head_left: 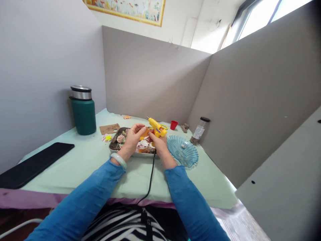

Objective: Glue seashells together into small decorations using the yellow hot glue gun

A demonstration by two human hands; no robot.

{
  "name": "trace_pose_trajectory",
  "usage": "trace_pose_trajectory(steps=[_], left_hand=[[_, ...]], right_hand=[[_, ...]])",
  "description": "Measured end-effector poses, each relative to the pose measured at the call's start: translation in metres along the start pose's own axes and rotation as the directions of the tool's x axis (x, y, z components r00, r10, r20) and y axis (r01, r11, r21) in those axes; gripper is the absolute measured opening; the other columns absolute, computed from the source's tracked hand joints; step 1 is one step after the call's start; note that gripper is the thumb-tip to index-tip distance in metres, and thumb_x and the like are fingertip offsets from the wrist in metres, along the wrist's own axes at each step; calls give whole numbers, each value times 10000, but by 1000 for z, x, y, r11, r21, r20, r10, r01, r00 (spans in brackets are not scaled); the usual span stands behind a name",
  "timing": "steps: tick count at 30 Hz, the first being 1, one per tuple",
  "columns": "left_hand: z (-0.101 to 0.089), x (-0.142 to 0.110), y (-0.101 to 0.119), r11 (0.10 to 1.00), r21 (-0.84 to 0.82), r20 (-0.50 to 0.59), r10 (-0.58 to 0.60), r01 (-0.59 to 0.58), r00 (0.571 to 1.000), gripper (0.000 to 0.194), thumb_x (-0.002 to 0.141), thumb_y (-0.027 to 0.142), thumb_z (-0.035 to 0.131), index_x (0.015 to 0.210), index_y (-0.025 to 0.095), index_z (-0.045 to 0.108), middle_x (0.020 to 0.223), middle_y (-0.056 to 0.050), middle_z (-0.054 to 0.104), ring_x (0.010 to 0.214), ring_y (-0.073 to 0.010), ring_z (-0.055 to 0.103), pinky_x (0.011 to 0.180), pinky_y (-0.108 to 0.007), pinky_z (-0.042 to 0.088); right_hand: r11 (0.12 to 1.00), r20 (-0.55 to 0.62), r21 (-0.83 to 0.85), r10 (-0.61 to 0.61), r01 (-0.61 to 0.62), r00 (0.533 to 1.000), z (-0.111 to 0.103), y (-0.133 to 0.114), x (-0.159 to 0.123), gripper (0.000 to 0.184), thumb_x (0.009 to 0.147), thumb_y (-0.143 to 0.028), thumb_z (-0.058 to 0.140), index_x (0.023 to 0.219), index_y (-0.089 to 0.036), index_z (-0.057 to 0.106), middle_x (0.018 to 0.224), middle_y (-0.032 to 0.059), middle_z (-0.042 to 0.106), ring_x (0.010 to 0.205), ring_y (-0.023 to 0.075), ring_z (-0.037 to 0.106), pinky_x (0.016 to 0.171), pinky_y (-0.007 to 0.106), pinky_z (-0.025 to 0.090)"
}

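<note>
My right hand point(160, 144) is wrapped round the handle of a yellow hot glue gun point(157, 128), whose nozzle points up and to the left. From the gun a black cord point(151, 177) runs down over the table's front edge. My left hand point(132, 137), with a pale bangle at the wrist, is closed in a pinch beside the gun. At its fingertips shows a flat orange piece point(144, 134), partly hidden by the fingers. Both hands are above a metal tray point(112, 150) of seashells point(120, 138) and pale flat pieces.
Right of the tray lies a blue shell-shaped glass plate point(182, 154). Behind are a red cup point(174, 125) and a black-lidded jar point(200, 130). On the left stand a green bottle point(84, 113), a brown card point(109, 129) and a black mat point(35, 164). Grey partitions point(155, 77) enclose the table.
</note>
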State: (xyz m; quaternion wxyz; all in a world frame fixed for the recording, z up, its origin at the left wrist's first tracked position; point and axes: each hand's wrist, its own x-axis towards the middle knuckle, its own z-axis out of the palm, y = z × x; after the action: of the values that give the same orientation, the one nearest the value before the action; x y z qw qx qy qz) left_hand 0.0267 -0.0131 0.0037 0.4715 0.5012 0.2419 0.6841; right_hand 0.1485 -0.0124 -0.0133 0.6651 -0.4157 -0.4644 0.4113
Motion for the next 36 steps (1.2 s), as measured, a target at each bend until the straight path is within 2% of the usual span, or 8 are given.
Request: trace_pose_trajectory(steps=[12, 20, 28, 36], left_hand=[[-1, -1, 2, 999, 51, -25, 16, -14, 1000, 228, 677, 325, 764, 781, 178, 624, 763, 4, 602, 728, -135, 551, 703, -252, 446], [-1, 1, 1, 997, 72, -24, 38, -36, 999, 211, 679, 323, 749, 771, 184, 619, 750, 8, 598, 723, -138, 553, 714, -258, 446], [2, -3, 5, 998, 58, 17, 14, -15, 1000, 322, 648, 356, 807, 859, 179, 640, 850, -21, 628, 794, -158, 591, 758, -279, 472], [1, -1, 3, 986, 135, -2, 99, -98, 995, 210, 717, 340, 747, 795, 185, 628, 797, -11, 615, 786, -159, 573, 764, -275, 454]], right_hand=[[1000, 18, 3, 2, -2, 1000, 2, -7, -6, 244, 624, -332, 766, 784, -197, 640, 599, -35, 644, 521, 135, 619, 559, 265, 539], [999, 10, 28, 21, -22, 1000, 3, -7, -5, 230, 611, -302, 777, 766, -197, 644, 595, -28, 649, 532, 139, 626, 570, 268, 552], [1000, 21, 8, 20, -20, 1000, 2, -5, -5, 252, 629, -335, 763, 805, -194, 651, 584, -19, 660, 518, 146, 630, 572, 275, 554], [1000, 24, 2, 17, -17, 1000, 3, -8, -6, 224, 633, -323, 747, 785, -196, 644, 572, -24, 652, 510, 139, 624, 569, 269, 551]])
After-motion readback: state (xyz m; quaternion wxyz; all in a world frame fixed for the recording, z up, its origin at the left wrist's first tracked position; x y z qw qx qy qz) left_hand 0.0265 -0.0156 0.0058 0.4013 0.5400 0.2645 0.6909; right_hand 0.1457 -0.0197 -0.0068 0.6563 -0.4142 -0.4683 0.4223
